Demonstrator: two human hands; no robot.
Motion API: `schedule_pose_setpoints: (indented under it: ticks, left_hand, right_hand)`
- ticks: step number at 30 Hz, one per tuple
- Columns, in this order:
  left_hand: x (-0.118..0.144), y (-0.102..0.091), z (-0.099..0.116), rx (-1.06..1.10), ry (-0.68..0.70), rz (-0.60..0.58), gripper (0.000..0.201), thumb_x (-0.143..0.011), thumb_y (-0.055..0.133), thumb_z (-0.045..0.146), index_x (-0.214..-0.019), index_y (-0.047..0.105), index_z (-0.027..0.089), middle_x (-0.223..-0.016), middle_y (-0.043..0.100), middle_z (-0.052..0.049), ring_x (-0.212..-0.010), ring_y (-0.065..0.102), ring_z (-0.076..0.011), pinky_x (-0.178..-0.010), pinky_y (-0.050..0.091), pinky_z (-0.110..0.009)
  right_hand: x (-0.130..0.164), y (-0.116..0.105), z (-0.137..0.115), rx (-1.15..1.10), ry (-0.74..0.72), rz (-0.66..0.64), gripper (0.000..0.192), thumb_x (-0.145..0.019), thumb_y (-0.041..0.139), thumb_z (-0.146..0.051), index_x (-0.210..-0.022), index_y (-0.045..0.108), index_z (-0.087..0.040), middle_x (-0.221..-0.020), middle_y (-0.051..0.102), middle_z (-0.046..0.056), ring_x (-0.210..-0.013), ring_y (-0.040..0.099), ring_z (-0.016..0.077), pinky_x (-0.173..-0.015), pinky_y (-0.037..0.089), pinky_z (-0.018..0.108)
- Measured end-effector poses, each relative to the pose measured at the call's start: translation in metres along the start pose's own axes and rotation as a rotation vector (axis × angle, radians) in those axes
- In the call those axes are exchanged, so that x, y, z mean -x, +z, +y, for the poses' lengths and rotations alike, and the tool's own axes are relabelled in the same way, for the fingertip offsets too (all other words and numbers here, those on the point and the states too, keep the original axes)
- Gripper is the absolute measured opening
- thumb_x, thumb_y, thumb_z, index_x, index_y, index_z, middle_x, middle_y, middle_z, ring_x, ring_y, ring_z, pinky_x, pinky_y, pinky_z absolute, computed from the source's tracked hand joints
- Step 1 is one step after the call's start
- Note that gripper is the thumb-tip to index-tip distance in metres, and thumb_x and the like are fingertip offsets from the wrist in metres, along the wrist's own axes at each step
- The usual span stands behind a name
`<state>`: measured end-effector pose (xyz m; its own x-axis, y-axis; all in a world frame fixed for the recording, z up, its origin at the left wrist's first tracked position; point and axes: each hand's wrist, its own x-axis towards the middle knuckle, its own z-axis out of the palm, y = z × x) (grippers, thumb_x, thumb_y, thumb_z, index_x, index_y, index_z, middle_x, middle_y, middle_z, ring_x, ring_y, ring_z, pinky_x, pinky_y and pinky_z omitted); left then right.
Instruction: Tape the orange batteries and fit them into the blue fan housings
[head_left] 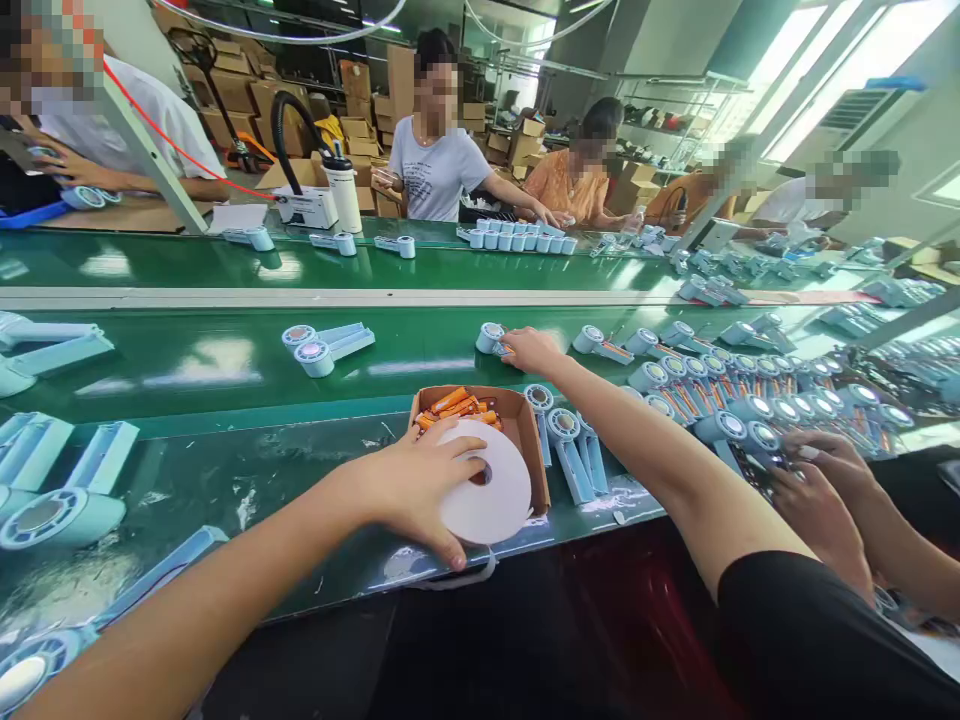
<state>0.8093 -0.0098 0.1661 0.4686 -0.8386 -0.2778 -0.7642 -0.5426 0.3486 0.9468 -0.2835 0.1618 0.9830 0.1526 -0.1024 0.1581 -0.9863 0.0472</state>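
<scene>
Head view: my left hand [420, 490] spread flat on white tape roll [484, 485], lower centre. My right hand [531, 350] pinching blue fan [491, 337], centre. Fan light, rigid, smooth plastic; best grip at round head.

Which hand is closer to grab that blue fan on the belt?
The right hand: it already touches a blue fan on the green belt. The left hand rests on the white tape roll.
</scene>
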Motion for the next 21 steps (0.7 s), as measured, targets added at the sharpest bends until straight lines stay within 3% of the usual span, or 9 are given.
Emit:
schedule_pose_setpoints:
  ticks: [3,7,10,12,13,15,17,19,21]
  left_hand:
    - [0.024,0.021,0.001,-0.082,0.057,0.219,0.077,-0.068,0.096,0.040,-0.141,0.071,0.042,-0.161,0.063,-0.005,-0.160,0.046,-0.0402,-0.134,0.039,-0.058]
    - [0.068,0.060,0.012,-0.179,0.045,0.721,0.086,-0.074,0.091,0.031,-0.154,0.058,0.033,-0.147,0.071,-0.009,-0.150,0.054,-0.0396,-0.124,0.055,-0.051]
    - [0.082,0.085,0.020,-0.153,-0.107,1.001,0.092,-0.084,0.087,0.043,-0.163,0.042,0.030,-0.135,0.071,-0.015,-0.144,0.055,-0.0451,-0.117,0.058,-0.063]
    - [0.083,0.101,0.021,-0.095,-0.200,1.070,0.085,-0.089,0.082,0.044,-0.163,0.041,0.034,-0.135,0.068,-0.016,-0.146,0.053,-0.0467,-0.117,0.056,-0.071]
    - [0.083,0.108,0.019,-0.040,-0.237,1.079,0.078,-0.092,0.078,0.042,-0.161,0.043,0.036,-0.137,0.067,-0.015,-0.149,0.051,-0.0462,-0.118,0.055,-0.072]
    - [0.085,0.121,0.015,0.142,-0.321,1.090,0.065,-0.095,0.074,0.037,-0.155,0.050,0.040,-0.143,0.064,-0.012,-0.156,0.048,-0.0437,-0.116,0.060,-0.068]
    - [0.094,0.127,0.009,0.410,-0.434,1.129,0.060,-0.091,0.075,0.038,-0.148,0.057,0.044,-0.152,0.062,-0.007,-0.151,0.058,-0.0408,-0.105,0.069,-0.059]
    - [0.108,0.125,0.004,0.664,-0.586,1.192,0.063,-0.080,0.082,0.045,-0.141,0.063,0.053,-0.147,0.069,0.002,-0.126,0.076,-0.0376,-0.091,0.074,-0.054]
    - [0.120,0.118,0.001,0.790,-0.721,1.270,0.068,-0.069,0.087,0.052,-0.134,0.068,0.061,-0.130,0.079,0.012,-0.100,0.083,-0.0349,-0.079,0.074,-0.053]
  right_hand:
    - [0.044,-0.003,-0.003,-0.105,-0.040,0.100,0.040,-0.113,0.055,-0.035,-0.144,0.074,-0.019,-0.137,0.079,0.014,-0.125,0.071,0.0268,-0.104,0.052,0.032]
    - [0.125,0.003,-0.010,-0.607,-0.182,0.156,0.047,-0.113,0.050,-0.049,-0.110,0.084,-0.017,-0.093,0.082,0.007,-0.082,0.071,0.0193,-0.079,0.052,0.029]
    - [0.182,0.023,-0.034,-1.029,-0.405,-0.123,0.053,-0.105,0.062,-0.060,-0.120,0.082,-0.013,-0.083,0.079,0.004,-0.072,0.068,0.0166,-0.069,0.050,0.026]
    - [0.211,0.041,-0.064,-1.226,-0.529,-0.375,0.062,-0.097,0.073,-0.067,-0.124,0.080,-0.011,-0.078,0.077,0.003,-0.066,0.067,0.0152,-0.063,0.050,0.024]
    - [0.224,0.049,-0.081,-1.283,-0.579,-0.457,0.061,-0.096,0.074,-0.069,-0.116,0.081,-0.012,-0.073,0.075,0.002,-0.062,0.066,0.0140,-0.060,0.049,0.023]
    - [0.243,0.063,-0.111,-1.269,-0.715,-0.538,0.053,-0.101,0.069,-0.068,-0.092,0.080,-0.017,-0.064,0.070,0.000,-0.056,0.062,0.0113,-0.054,0.043,0.021]
    - [0.252,0.068,-0.128,-1.104,-0.874,-0.594,0.047,-0.106,0.066,-0.062,-0.083,0.079,-0.023,-0.061,0.070,-0.003,-0.051,0.060,0.0095,-0.048,0.033,0.023]
    - [0.247,0.064,-0.127,-0.919,-0.990,-0.711,0.030,-0.105,0.071,-0.056,-0.094,0.082,-0.031,-0.068,0.076,-0.007,-0.052,0.063,0.0087,-0.044,0.028,0.025]
    - [0.227,0.051,-0.110,-0.835,-0.960,-0.690,0.018,-0.104,0.075,-0.046,-0.111,0.084,-0.032,-0.082,0.084,-0.007,-0.063,0.073,0.0091,-0.050,0.040,0.021]
